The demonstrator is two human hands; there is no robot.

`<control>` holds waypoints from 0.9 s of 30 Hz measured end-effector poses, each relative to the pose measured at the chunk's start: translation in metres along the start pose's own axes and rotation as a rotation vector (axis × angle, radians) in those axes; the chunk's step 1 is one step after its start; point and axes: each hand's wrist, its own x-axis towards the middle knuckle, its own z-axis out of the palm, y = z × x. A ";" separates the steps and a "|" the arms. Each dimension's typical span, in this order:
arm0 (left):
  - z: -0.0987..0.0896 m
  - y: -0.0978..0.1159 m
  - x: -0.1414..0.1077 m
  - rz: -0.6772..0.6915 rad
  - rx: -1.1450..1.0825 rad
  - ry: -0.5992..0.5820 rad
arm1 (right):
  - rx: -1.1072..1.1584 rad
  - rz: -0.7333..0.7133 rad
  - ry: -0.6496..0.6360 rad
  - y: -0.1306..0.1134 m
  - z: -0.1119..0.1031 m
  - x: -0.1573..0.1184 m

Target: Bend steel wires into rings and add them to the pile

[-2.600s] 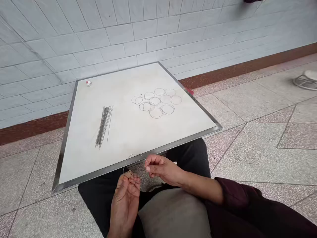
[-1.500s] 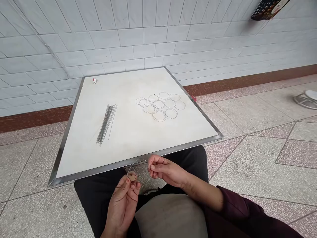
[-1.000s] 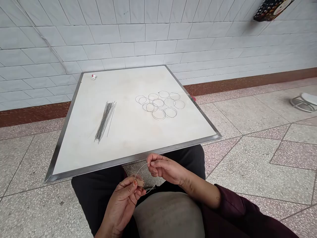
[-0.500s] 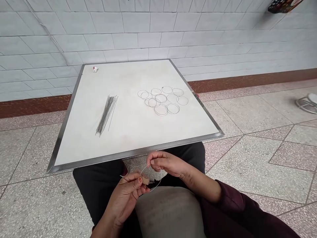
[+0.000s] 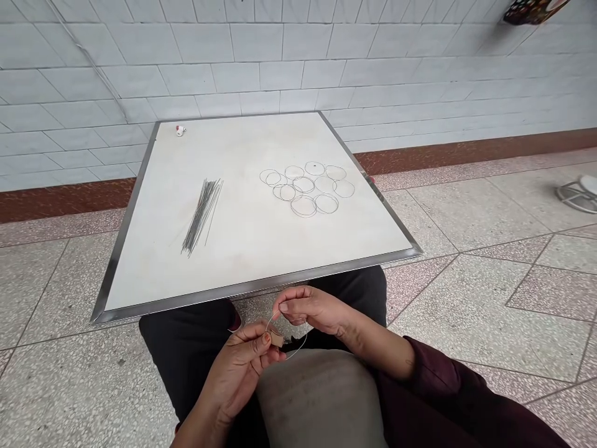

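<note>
Below the table's front edge, over my lap, my left hand (image 5: 245,361) pinches a small flat tan piece (image 5: 277,339), perhaps wood or card, between thumb and fingers. A thin wire (image 5: 304,341), bent into a loop, passes by this piece and curves up to my right hand (image 5: 319,309). That hand is closed, with thumb and forefinger gripping the top of the loop. Fingers hide how the wire's ends lie. On the table, a bundle of straight wires (image 5: 201,218) lies to the left, and several wire rings (image 5: 304,185) overlap in a group to the right.
The white table (image 5: 242,261) has a grey metal rim. A small white and red object (image 5: 180,130) sits near its far left corner. A tiled wall (image 5: 256,46) rises behind. On the floor at right stands a round metal-framed stool (image 5: 581,193).
Both hands keep their grip over the lap. The left hand, with the tan piece, and the wire loop have shifted very slightly to the right. The things on the table look unmoved.
</note>
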 end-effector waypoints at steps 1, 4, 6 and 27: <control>0.000 0.000 0.000 -0.001 -0.008 0.011 | -0.037 -0.019 0.008 -0.002 0.001 -0.001; 0.002 0.000 -0.001 0.011 -0.026 0.027 | -0.206 -0.105 0.013 -0.008 0.004 -0.003; 0.003 0.001 -0.001 0.025 -0.027 0.024 | -0.296 -0.152 -0.009 -0.012 0.005 -0.003; -0.001 -0.003 0.006 0.157 0.145 0.148 | -0.575 -0.325 0.161 0.002 0.008 0.001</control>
